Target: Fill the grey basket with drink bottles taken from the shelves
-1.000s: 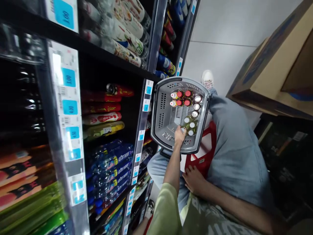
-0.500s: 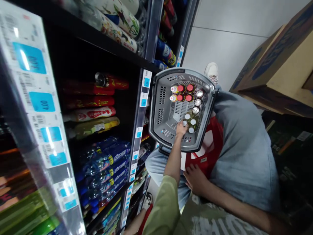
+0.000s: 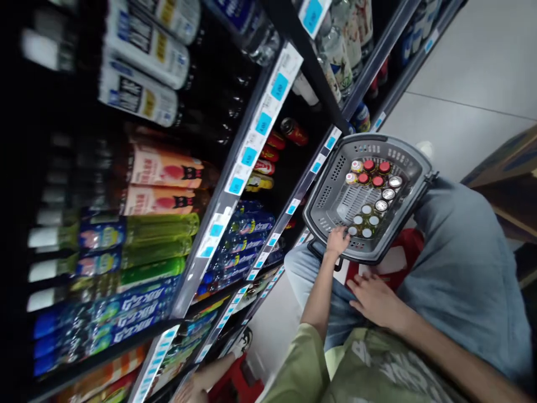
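A grey shopping basket point(image 3: 333, 187) rests by my knees with drinks standing upright in it. They include red-capped bottles point(image 3: 368, 166), two white-topped bottles point(image 3: 356, 166), three silver-topped drinks point(image 3: 388, 194) and several white-capped bottles point(image 3: 367, 233). My left hand point(image 3: 338, 240) is over the basket's near left rim, fingers stretched out close to the nearest white cap. It looks empty; whether a fingertip touches the cap, I cannot tell. Below the basket, my right hand point(image 3: 372, 292) hangs with its fingers spread, holding nothing, in front of a red stool point(image 3: 413, 246).
Drink shelves point(image 3: 260, 140) with blue price tags run along the left, stocked with peach-labelled bottles point(image 3: 161, 173), blue-labelled bottles point(image 3: 138, 313) and red cans point(image 3: 293, 131). Cardboard boxes point(image 3: 503, 157) stand at the right. Another person's arm point(image 3: 213, 372) and a red stool point(image 3: 237, 383) are at the bottom left.
My left hand has drawn back from the white-capped bottles towards the basket's near rim. My view has swung left, so more shelves show and the basket sits further right.
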The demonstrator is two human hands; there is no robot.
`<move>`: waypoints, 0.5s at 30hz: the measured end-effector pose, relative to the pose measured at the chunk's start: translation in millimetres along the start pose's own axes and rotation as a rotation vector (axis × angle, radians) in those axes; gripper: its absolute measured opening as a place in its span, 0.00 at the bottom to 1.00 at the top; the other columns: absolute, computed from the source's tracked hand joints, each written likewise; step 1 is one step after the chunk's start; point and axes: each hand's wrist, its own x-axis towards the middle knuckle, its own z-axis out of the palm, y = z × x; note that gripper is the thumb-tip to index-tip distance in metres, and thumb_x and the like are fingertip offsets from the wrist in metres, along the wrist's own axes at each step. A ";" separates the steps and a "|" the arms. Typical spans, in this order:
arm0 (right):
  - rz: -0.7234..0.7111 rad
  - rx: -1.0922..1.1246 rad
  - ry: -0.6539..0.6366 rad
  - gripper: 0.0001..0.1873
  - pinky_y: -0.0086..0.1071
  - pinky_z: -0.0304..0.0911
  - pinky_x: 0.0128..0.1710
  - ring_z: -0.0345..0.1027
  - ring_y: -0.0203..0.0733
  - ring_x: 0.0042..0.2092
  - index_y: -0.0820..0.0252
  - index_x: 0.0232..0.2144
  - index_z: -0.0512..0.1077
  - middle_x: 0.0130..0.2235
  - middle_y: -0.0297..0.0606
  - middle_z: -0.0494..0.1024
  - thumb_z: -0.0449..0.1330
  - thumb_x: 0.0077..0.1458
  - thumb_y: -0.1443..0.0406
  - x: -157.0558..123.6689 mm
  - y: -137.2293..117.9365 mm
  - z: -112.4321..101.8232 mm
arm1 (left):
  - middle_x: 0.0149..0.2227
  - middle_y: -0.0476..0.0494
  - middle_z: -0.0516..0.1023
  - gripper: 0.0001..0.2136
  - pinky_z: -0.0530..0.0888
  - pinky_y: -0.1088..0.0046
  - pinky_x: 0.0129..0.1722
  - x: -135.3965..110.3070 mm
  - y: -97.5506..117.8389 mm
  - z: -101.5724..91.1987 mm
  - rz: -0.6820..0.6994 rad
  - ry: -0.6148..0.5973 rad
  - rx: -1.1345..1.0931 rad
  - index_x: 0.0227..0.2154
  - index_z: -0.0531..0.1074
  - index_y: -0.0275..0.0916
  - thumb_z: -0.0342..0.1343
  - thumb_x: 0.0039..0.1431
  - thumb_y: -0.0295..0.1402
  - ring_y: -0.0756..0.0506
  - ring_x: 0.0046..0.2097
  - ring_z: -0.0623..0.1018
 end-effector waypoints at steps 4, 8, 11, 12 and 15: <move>-0.125 -0.145 0.129 0.25 0.54 0.66 0.62 0.74 0.68 0.62 0.60 0.62 0.77 0.58 0.61 0.81 0.61 0.68 0.58 19.0 20.4 -52.8 | 0.58 0.30 0.83 0.17 0.71 0.54 0.70 -44.5 -13.0 -11.0 0.035 0.062 -0.029 0.57 0.80 0.34 0.56 0.69 0.29 0.36 0.64 0.78; -0.043 -0.073 0.186 0.22 0.41 0.69 0.58 0.79 0.55 0.60 0.59 0.62 0.76 0.55 0.53 0.85 0.51 0.76 0.59 74.2 80.4 -104.7 | 0.58 0.31 0.83 0.15 0.72 0.54 0.70 -81.5 -32.4 -14.3 0.051 0.109 -0.072 0.52 0.81 0.36 0.58 0.65 0.25 0.37 0.67 0.77; 0.318 -0.170 0.140 0.21 0.52 0.69 0.59 0.77 0.64 0.62 0.69 0.60 0.78 0.58 0.67 0.81 0.52 0.72 0.69 107.0 121.4 -116.1 | 0.59 0.32 0.82 0.15 0.71 0.53 0.71 -93.0 -43.2 -19.4 0.046 0.127 -0.120 0.52 0.80 0.38 0.59 0.65 0.26 0.37 0.68 0.77; 0.366 -0.179 0.114 0.19 0.56 0.69 0.58 0.77 0.69 0.61 0.71 0.57 0.80 0.58 0.71 0.81 0.57 0.70 0.70 113.6 128.5 -114.3 | 0.59 0.32 0.83 0.15 0.71 0.53 0.71 -93.0 -45.1 -24.4 0.039 0.133 -0.123 0.52 0.80 0.38 0.58 0.66 0.26 0.38 0.66 0.78; 0.227 -0.082 0.070 0.17 0.50 0.70 0.57 0.79 0.65 0.59 0.67 0.55 0.82 0.55 0.65 0.83 0.65 0.67 0.64 123.6 127.6 -104.6 | 0.56 0.34 0.83 0.14 0.74 0.56 0.68 -81.9 -44.2 -55.9 0.023 0.222 -0.084 0.53 0.79 0.39 0.57 0.67 0.26 0.39 0.61 0.80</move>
